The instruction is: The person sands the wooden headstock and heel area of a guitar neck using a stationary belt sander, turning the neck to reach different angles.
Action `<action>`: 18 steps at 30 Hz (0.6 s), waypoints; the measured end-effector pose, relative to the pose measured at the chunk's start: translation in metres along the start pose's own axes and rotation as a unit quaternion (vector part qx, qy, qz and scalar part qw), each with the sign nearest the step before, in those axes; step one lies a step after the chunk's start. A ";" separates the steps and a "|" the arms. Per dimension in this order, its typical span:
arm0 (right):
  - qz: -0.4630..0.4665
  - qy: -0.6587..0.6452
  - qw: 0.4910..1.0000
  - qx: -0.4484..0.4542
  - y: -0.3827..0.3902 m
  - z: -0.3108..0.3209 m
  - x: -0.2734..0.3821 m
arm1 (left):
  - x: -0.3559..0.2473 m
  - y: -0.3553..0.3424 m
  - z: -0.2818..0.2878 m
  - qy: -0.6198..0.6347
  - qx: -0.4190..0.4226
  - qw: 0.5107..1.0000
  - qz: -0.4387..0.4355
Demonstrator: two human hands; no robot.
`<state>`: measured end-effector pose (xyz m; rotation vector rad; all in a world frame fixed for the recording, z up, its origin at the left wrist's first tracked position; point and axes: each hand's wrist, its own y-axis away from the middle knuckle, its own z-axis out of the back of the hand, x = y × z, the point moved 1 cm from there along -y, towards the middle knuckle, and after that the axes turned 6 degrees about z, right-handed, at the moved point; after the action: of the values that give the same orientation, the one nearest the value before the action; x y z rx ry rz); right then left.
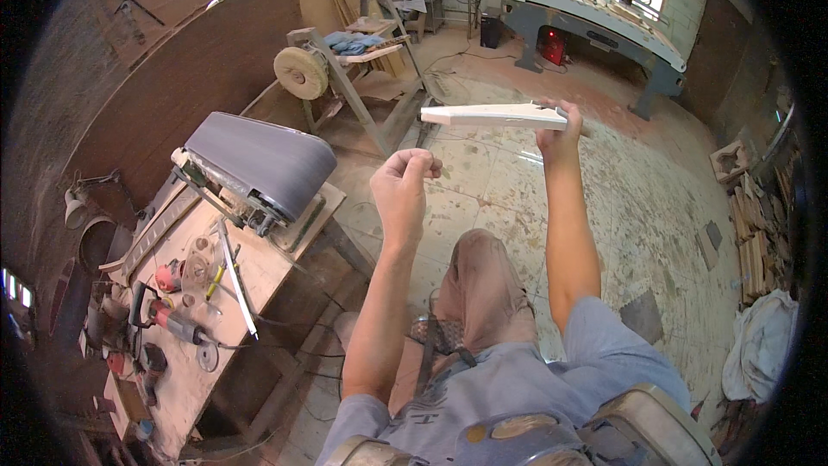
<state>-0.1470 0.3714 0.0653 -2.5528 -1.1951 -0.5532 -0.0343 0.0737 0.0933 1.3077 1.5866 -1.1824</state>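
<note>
A person in a blue-grey shirt grips a pale, flat board (pixel 492 115) by its right end in a workshop, the right hand (pixel 561 125) closed around it at the end of an outstretched arm. The board is held in the air over a stained tile floor (pixel 655 216), well apart from the right edge of the counter (pixel 267 263). The left hand (pixel 404 185), its fingers curled shut toward the thumb, is raised near the board's left end but apart from it; whether anything sits inside cannot be told. A belt sander (pixel 263 160) with a broad grey belt stands at the counter's far end. Nearer, a slim metal strip (pixel 237 280) lies close to the right edge, with a red-and-grey power tool (pixel 177 318) to its left. Beyond the counter's far end, a round buffing wheel (pixel 301 72) is mounted on a wooden frame (pixel 349 95).
</note>
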 end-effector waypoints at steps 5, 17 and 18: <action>-0.018 -0.046 0.999 0.013 0.013 0.002 0.008 | 0.023 -0.005 0.013 -0.035 0.035 0.998 0.039; -0.068 -0.292 0.915 0.269 0.042 0.007 0.024 | 0.000 0.025 0.008 0.081 0.036 0.996 0.030; -0.070 -0.291 0.904 0.304 0.045 0.005 0.029 | 0.001 0.025 0.008 0.064 0.020 0.997 0.048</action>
<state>-0.0941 0.3650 0.0705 -2.1230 -1.4436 0.5416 -0.0095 0.0675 0.0856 1.4944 1.5784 -1.0945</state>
